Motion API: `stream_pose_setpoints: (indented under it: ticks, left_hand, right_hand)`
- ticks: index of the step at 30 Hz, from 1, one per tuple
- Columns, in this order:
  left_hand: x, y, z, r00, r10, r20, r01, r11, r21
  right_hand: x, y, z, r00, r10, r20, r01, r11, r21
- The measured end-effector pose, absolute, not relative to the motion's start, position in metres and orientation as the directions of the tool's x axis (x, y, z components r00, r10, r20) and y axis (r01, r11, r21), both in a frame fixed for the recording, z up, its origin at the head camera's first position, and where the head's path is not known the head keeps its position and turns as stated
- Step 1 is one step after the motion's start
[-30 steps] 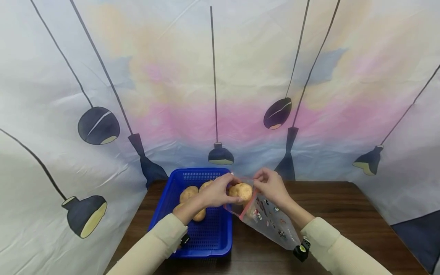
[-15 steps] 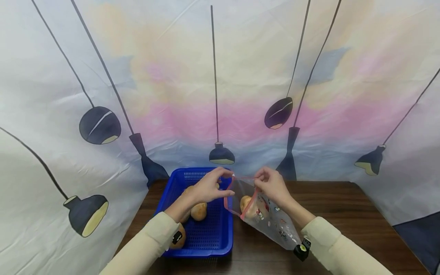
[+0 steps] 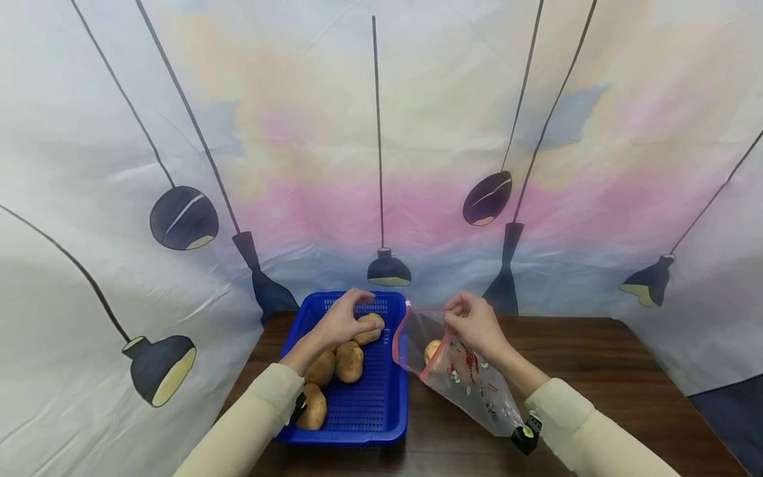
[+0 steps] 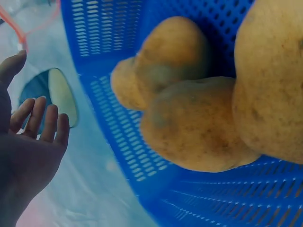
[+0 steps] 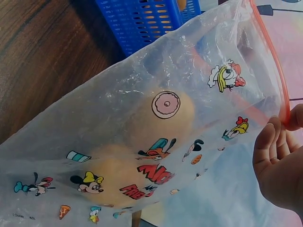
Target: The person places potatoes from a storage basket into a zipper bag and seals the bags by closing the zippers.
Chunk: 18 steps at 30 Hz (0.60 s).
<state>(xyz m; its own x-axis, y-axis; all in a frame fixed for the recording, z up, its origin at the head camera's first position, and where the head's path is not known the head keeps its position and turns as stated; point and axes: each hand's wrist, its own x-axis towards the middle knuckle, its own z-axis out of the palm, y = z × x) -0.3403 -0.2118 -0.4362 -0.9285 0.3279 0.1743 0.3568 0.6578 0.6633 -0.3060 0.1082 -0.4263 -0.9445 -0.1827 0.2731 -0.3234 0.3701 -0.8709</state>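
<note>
My left hand (image 3: 340, 322) hovers over the far part of a blue plastic basket (image 3: 381, 437), its thumb and fingers spread apart around a potato (image 3: 371, 329). The left wrist view shows nothing held in that hand. Several more potatoes (image 3: 349, 362) lie in the basket. At the right, my right hand (image 3: 475, 324) pinches the red-edged rim of a clear zip bag (image 3: 477, 387) printed with cartoon figures. The bag's mouth gapes toward the basket. Through its plastic, the right wrist view shows potatoes (image 5: 163, 125) inside.
Basket and bag stand side by side on a dark wooden table (image 3: 572, 358). Behind it hangs a cloth backdrop (image 3: 310, 165) with printed lamps. A black wrist camera (image 3: 526, 434) sits on the right wrist, near the bag's bottom end.
A potato has left my left hand and dropped into the bag. That hand has moved left from the bag's mouth to above the basket. My right hand keeps hold of the rim.
</note>
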Motion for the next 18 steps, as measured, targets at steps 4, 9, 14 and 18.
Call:
stream_pose_setpoints:
  ticks: [4, 9, 14, 18]
  left_hand:
    - [-0.350, -0.210, -0.446, -0.946, 0.289, 0.143, 0.305, 0.654, 0.693]
    - [-0.363, -0.202, -0.454, -0.959, 0.261, 0.112, 0.264, 0.671, 0.693]
    - [-0.370, -0.195, -0.460, -0.969, 0.231, 0.088, 0.231, 0.722, 0.652]
    - [-0.371, -0.196, -0.467, -0.979, 0.191, 0.070, 0.190, 0.739, 0.646]
  right_hand:
    - [-0.306, 0.110, -0.428, -0.943, -0.188, 0.276, -0.328, 0.367, -0.870]
    - [-0.306, 0.112, -0.428, -0.940, -0.185, 0.286, -0.335, 0.357, -0.872]
    - [-0.306, 0.111, -0.428, -0.943, -0.164, 0.289, -0.329, 0.358, -0.874]
    - [-0.306, 0.108, -0.429, -0.945, -0.161, 0.284, -0.325, 0.362, -0.874]
